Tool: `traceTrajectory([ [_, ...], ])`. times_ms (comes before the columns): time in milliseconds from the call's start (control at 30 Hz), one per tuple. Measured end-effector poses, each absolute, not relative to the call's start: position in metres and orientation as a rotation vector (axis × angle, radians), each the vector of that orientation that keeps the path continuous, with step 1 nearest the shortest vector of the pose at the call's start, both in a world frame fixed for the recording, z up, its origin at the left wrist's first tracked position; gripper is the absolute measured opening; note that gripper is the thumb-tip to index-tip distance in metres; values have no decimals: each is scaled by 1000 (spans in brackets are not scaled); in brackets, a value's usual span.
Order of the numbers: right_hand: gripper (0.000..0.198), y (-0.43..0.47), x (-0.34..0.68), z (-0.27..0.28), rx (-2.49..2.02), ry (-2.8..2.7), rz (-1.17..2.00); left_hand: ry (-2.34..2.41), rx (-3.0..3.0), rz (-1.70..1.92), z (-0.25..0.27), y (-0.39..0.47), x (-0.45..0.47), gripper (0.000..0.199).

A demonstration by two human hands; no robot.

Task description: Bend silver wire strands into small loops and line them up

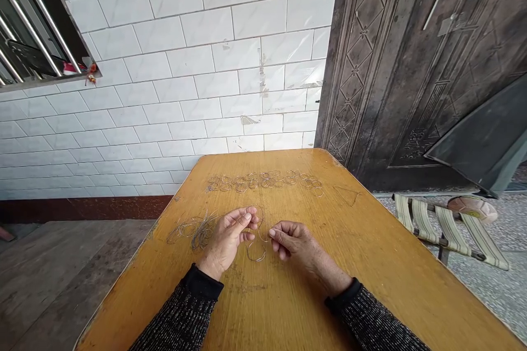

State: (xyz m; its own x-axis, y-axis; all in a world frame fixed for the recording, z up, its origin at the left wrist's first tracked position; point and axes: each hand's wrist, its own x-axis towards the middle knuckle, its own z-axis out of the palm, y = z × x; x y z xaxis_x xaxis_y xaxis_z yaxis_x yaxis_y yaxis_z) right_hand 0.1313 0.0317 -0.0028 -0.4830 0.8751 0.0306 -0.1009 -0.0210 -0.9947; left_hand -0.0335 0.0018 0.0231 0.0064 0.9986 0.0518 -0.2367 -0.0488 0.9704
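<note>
Between my hands is a thin wire (pixel 257 259) bent into loops, held over the middle of the wooden table (pixel 304 296). My left hand (pixel 230 233) pinches its upper part between thumb and fingers. At the wire's right side my right hand (pixel 294 241) is closed, thumb against forefinger, on a part too fine to see clearly. Just left of my left hand lies a tangled bundle of loose wires (pixel 201 230). Farther back, a row of looped wire pieces (pixel 265 179) stretches across the table.
One bent wire (pixel 348 195) lies near the table's right edge. Beyond the table stand a white tiled wall (pixel 222 77) and a dark metal door (pixel 411 93). A striped strap stool (pixel 448 225) is on the floor at the right. A barred window (pixel 37 27) is at upper left.
</note>
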Motion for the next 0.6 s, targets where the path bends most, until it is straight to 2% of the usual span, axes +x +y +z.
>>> traceTrajectory([
  [300,37,23,132,-4,-763,-1432,1793,1043,1275,1306,28,-2,-35,27],
  [600,34,16,126,-8,-813,-1448,1828,946,1244,1344,24,-2,-40,43],
])
